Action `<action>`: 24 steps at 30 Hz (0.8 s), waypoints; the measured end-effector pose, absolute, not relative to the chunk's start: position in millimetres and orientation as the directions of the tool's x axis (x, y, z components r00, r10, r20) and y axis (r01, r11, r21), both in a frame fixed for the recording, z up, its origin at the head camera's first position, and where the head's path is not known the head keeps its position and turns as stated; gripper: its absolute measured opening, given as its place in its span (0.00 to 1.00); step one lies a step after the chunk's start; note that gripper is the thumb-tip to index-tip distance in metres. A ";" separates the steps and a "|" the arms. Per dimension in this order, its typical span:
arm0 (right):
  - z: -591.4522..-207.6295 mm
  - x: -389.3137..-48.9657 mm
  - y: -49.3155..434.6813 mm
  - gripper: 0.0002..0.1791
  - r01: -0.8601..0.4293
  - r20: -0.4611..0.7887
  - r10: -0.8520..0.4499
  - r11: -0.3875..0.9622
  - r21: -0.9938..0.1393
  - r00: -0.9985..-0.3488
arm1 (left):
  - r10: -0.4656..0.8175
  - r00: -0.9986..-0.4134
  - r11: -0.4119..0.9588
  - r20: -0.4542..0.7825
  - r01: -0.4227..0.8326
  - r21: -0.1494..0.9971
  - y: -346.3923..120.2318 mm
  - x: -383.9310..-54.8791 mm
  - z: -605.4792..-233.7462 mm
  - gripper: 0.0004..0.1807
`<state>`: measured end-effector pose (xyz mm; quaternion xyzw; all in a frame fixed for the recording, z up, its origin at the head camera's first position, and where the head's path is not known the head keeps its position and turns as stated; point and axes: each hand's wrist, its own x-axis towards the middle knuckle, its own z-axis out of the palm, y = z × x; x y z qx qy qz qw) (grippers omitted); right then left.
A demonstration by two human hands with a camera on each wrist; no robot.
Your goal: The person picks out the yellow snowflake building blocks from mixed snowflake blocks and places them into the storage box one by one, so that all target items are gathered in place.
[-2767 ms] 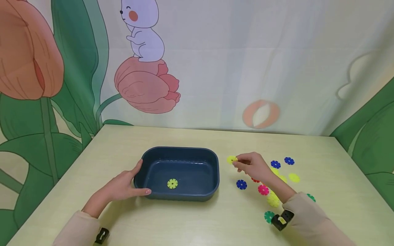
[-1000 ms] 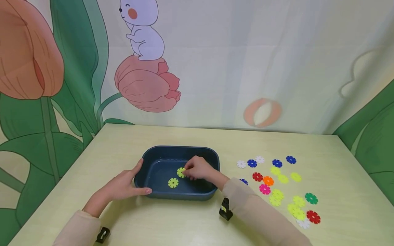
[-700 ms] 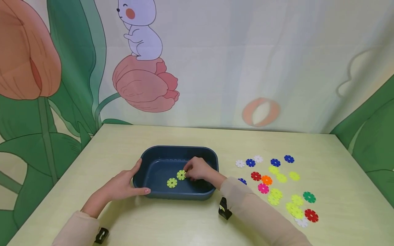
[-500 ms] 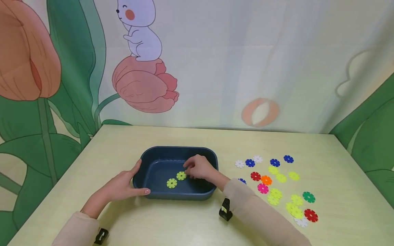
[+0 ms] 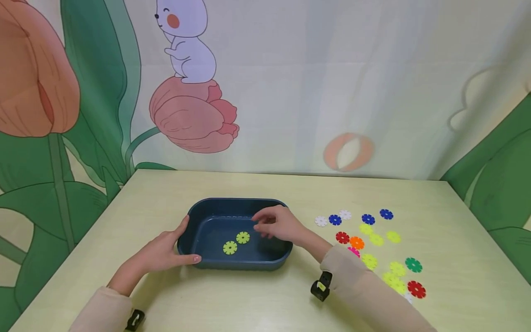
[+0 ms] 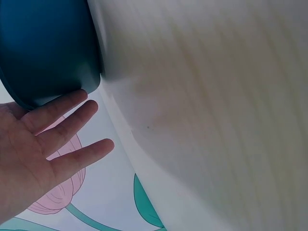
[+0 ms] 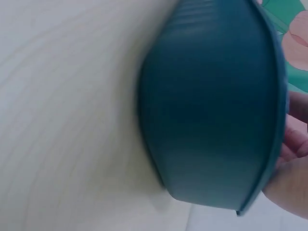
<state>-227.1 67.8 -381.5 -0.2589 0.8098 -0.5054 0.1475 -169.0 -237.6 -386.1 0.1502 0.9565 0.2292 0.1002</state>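
A dark blue rectangular basin (image 5: 236, 266) stands on the table, with two yellow-green snowflake discs, one (image 5: 230, 247) and the other (image 5: 243, 237), lying flat on its floor. My left hand (image 5: 163, 251) rests against the basin's left end, thumb along the front rim. In the left wrist view its fingers (image 6: 72, 126) are straight and spread, touching the basin's outer wall. Over the right half of the basin hovers my right hand (image 5: 280, 223), fingers loosely bent and apart from the discs, holding nothing. The right wrist view shows mostly the basin's outer wall (image 7: 211, 106).
Right of the basin, several loose snowflake discs lie scattered: blue (image 5: 386, 214), white (image 5: 321, 221), red (image 5: 416, 289), orange (image 5: 356, 243), green (image 5: 413, 264) and yellow (image 5: 393, 236), some overlapping. My right sleeve (image 5: 365, 286) covers part of them. A printed curtain (image 5: 282, 92) hangs behind the table.
My right hand brought a yellow disc from the right into the basin, laid it beside the first and let go, then lifted back to the right. The left hand stayed at the basin.
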 end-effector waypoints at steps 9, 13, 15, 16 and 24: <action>-372.9 -218.2 88.9 0.14 -0.259 0.034 -0.567 0.322 -0.911 -0.823 | 0.338 -0.931 0.850 -0.136 0.240 0.470 -237.1 -169.0 -386.2 0.62; -371.5 -215.2 101.6 0.15 -0.261 0.036 -0.561 0.326 -0.909 -0.827 | 0.335 -0.932 0.851 -0.138 0.236 0.470 -236.6 -168.5 -385.6 0.62; -370.6 -213.3 108.8 0.15 -0.264 0.041 -0.560 0.323 -0.909 -0.828 | 0.336 -0.932 0.851 -0.138 0.238 0.469 -236.6 -168.3 -385.3 0.62; -370.2 -212.1 112.5 0.15 -0.270 0.047 -0.562 0.320 -0.908 -0.826 | 0.338 -0.931 0.850 -0.138 0.238 0.470 -236.7 -168.4 -385.2 0.62; -371.8 -202.5 144.3 0.19 -0.313 0.074 -0.557 0.347 -0.884 -0.827 | 0.342 -0.929 0.847 -0.141 0.239 0.475 -236.1 -168.7 -385.5 0.62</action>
